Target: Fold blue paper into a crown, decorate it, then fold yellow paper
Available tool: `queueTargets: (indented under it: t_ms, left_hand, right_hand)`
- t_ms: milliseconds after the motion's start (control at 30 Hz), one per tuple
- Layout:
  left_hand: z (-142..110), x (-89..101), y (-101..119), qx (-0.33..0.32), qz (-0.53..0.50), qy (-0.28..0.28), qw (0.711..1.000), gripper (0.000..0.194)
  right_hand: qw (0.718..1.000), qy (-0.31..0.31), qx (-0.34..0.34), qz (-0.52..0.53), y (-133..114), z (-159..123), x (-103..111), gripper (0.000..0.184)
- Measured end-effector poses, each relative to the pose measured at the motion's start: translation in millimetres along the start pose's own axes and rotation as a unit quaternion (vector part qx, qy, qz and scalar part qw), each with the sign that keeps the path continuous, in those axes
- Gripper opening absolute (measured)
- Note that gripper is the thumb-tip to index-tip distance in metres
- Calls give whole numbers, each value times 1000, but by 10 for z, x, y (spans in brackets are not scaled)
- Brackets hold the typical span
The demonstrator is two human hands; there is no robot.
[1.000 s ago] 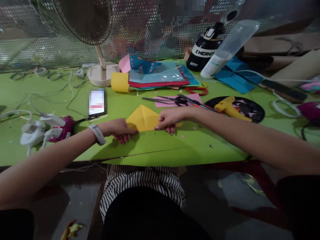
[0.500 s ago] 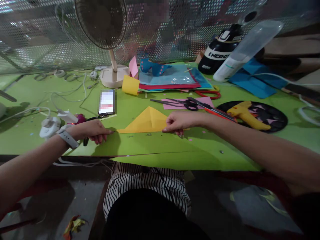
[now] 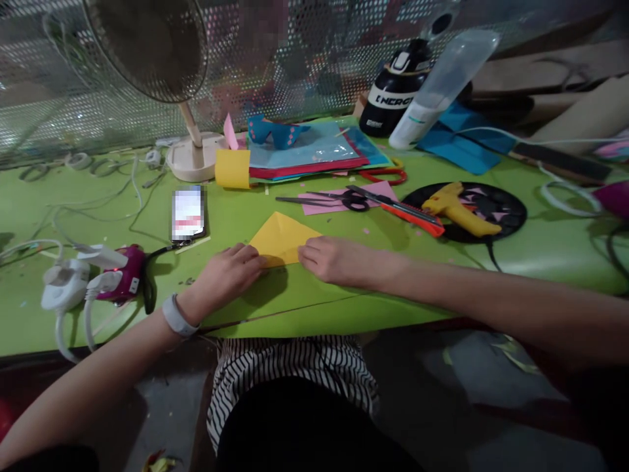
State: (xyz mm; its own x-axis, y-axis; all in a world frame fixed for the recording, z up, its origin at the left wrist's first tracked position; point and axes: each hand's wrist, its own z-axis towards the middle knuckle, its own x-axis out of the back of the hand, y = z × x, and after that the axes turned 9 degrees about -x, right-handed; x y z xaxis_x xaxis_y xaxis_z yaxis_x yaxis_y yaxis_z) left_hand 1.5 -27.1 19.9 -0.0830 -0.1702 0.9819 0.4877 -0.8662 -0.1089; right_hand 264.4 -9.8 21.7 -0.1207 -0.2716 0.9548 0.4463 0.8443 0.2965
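Note:
A yellow sheet of paper (image 3: pixel 282 239), folded to a peak at the top, lies on the green table in front of me. My left hand (image 3: pixel 232 272) grips its lower left edge, fingers curled together. At the lower right edge, my right hand (image 3: pixel 327 257) is closed on the same paper. Both thumbs are largely hidden. Just beyond the paper, dark scissors (image 3: pixel 356 199) and an orange cutter knife (image 3: pixel 407 213) rest partly on a pink sheet (image 3: pixel 314 204).
A yellow glue gun (image 3: pixel 462 210) lies on a round black tray (image 3: pixel 514 213) to the right. Left are a phone (image 3: pixel 188 213), a purple power strip (image 3: pixel 125 275) and cables. At the back stand a fan (image 3: pixel 194 154), coloured sheets (image 3: pixel 314 154) and a black bottle (image 3: pixel 393 98).
My left hand has moved inward, and both hands are now closer together on the paper's lower edge. The view has shifted, so the tabletop items appear further left.

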Motion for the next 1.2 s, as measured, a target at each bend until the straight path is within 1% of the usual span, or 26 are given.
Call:
queueTargets:
  t_ms: [100,200,333,433,533,633,733,833,933,1033,1200]
  left_hand:
    - [20,0,-20,-23,27,14,999,21]
    - [34,5,-5,-41,46,14,998,21]
    - [40,28,31,-68,80,7,994,19]
    - [22,51,40,-77,94,-5,993,19]
    - [4,47,29,-73,79,-10,994,20]
    - [14,15,21,-55,69,7,996,17]
    - [57,-5,34,-25,54,27,998,16]
    - [95,5,48,-24,43,18,999,17]
    - [92,16,49,-40,57,4,998,15]
    - [52,5,39,-41,64,1,997,16]
    - [-10,-24,16,-14,-1,20,1000,17]
  right_hand:
    - [1000,29,-3,-12,-8,-42,-37,26]
    - [998,53,-12,-12,-16,-71,-90,29]
    - [995,89,-37,29,-4,-84,-139,27]
    - [992,102,-47,62,29,-89,-136,25]
    - [992,107,-42,61,57,-89,-121,25]
    - [991,125,-41,34,57,-81,-133,26]
    - [988,148,-39,18,39,-76,-182,27]
    - [985,168,-46,18,26,-86,-247,27]
    - [981,179,-62,32,28,-112,-285,27]
    - [980,177,-61,65,33,-142,-278,25]
    - [978,162,-80,108,27,-174,-239,25]
